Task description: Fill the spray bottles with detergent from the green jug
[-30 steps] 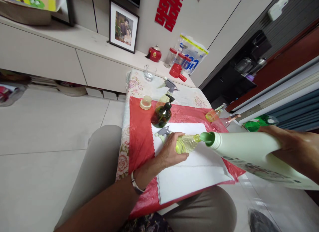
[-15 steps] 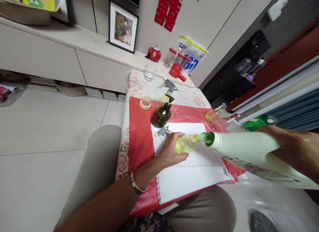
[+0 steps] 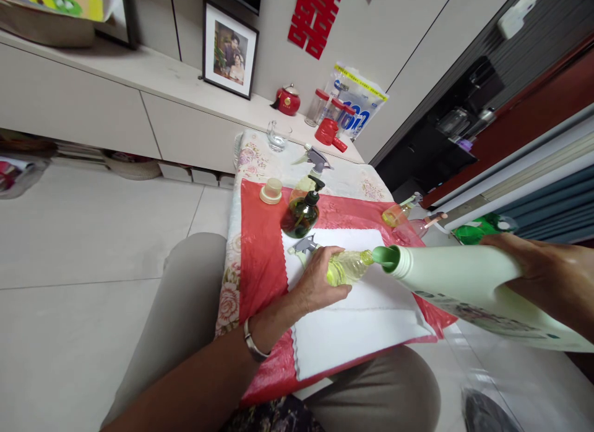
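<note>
My left hand (image 3: 320,282) is closed around a clear yellow-green spray bottle (image 3: 350,267), tilted with its open neck to the right. My right hand (image 3: 538,274) grips a large pale green detergent jug (image 3: 459,265) by its handle. The jug lies tipped on its side in the air, its green spout (image 3: 383,256) right at the small bottle's mouth. Liquid shows in the lower part of the small bottle. Just beyond my left hand a grey and white spray head (image 3: 304,245) rests on the white cloth (image 3: 352,330).
Behind the cloth stand a dark green pump bottle (image 3: 301,215), another spray bottle (image 3: 318,163) and a pale cap (image 3: 271,191). A glass cup (image 3: 277,136) is at the table's far edge. Two more bottles, one yellow spray bottle (image 3: 398,213) and one pink bottle (image 3: 413,231), stand at right.
</note>
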`<state>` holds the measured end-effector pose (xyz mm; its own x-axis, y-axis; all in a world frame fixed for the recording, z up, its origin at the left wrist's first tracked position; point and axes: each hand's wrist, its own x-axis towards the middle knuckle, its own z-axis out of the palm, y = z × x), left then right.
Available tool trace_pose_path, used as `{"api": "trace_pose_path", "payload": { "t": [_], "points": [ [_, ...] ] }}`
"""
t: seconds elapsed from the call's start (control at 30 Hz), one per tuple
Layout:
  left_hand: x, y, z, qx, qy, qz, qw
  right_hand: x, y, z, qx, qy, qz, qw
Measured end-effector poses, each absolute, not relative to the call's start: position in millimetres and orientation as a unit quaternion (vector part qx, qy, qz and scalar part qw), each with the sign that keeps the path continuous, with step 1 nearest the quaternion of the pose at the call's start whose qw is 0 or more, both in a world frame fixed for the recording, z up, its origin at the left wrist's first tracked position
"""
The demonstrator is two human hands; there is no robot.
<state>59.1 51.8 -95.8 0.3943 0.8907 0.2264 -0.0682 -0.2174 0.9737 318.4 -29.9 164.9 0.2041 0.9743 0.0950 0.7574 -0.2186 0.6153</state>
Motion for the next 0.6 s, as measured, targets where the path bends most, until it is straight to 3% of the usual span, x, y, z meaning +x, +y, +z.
{"api": "trace_pose_path", "payload": {
  "t": [0.6],
  "points": [
    [58.4,51.6,-96.7,0.642,0.316,0.449,0.535,317.9,-30.7,167.5,0.754,0.554,0.247,0.254]
  ]
}}
